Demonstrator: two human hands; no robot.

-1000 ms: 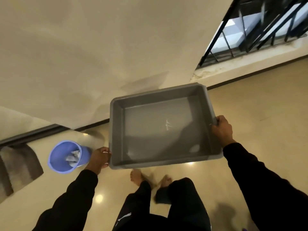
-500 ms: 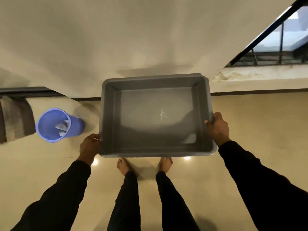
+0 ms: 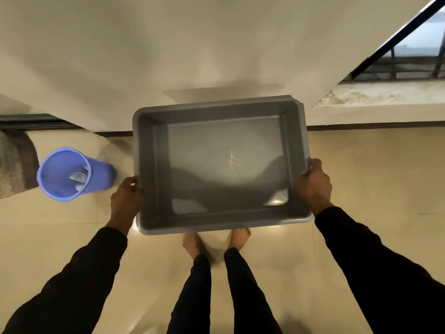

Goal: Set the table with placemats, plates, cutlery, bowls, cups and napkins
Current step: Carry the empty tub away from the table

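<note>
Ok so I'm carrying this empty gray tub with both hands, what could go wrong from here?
The gray tub hides the floor just ahead of your bare feet, so you might trip on something unseen. The blue bin stands close by your left hand; a swing that way could knock it over. Both the left hand and the right hand grip only the rim edges, so a bump against the wall could jar the tub loose.

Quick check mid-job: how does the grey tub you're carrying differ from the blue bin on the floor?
The grey tub is rectangular and shallow; the blue bin is round and tall. The grey tub is held off the floor by the left hand and right hand at its side rims; the blue bin stands on the floor. The grey tub holds nothing; the blue bin has crumpled scraps inside. Both are open-topped.
</note>
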